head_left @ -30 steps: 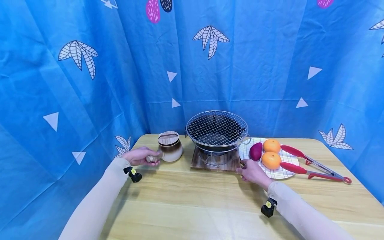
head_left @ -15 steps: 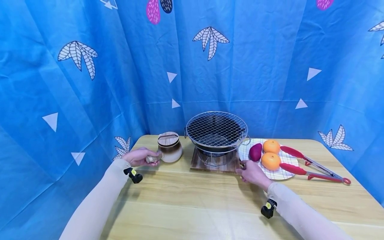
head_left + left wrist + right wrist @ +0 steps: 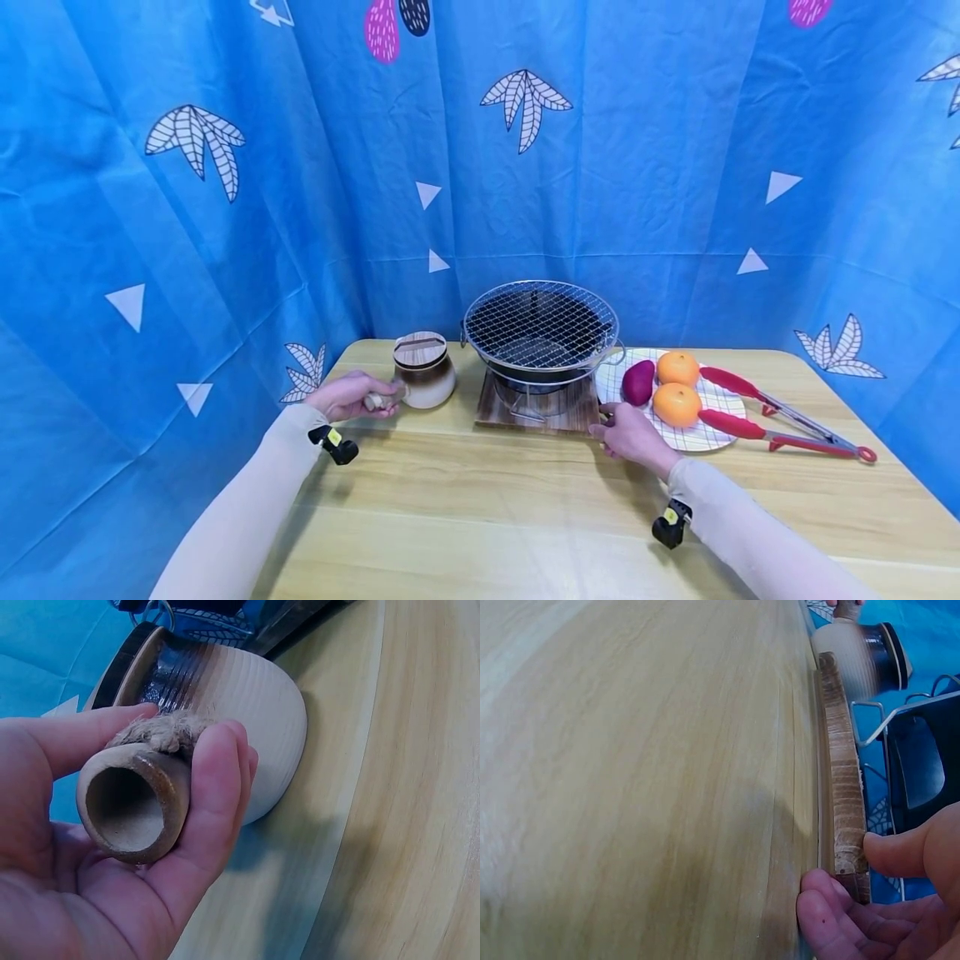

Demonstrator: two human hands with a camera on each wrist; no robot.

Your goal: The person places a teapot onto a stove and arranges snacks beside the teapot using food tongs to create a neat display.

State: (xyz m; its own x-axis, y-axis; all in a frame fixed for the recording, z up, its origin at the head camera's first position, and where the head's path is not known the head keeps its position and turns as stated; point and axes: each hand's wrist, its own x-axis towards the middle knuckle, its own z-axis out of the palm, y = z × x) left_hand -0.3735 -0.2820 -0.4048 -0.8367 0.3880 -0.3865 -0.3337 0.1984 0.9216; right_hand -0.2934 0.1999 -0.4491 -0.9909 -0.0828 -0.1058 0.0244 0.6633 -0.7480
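Observation:
A lidded ceramic pot (image 3: 427,390), brown at the top and cream below, stands at the table's back left. My left hand (image 3: 348,395) grips its hollow side handle (image 3: 174,801), with thumb and fingers curled round it; twine wraps the handle where it meets the pot. At the centre back, a round tabletop grill (image 3: 540,329) with a wire mesh top sits on a square wooden board (image 3: 497,407). My right hand (image 3: 633,437) pinches the board's front right corner, thumb on top and fingers below in the right wrist view.
Right of the grill, a checked white plate (image 3: 708,437) holds two oranges (image 3: 677,405) and a purple oval item (image 3: 638,382). Red-tipped tongs (image 3: 795,417) lie across its right side onto the table (image 3: 480,517). A blue curtain (image 3: 637,167) closes off the back and sides.
The head view has tipped very slightly, so everything appears a little lower. Both hands keep the same hold, and the pot and board stay in place.

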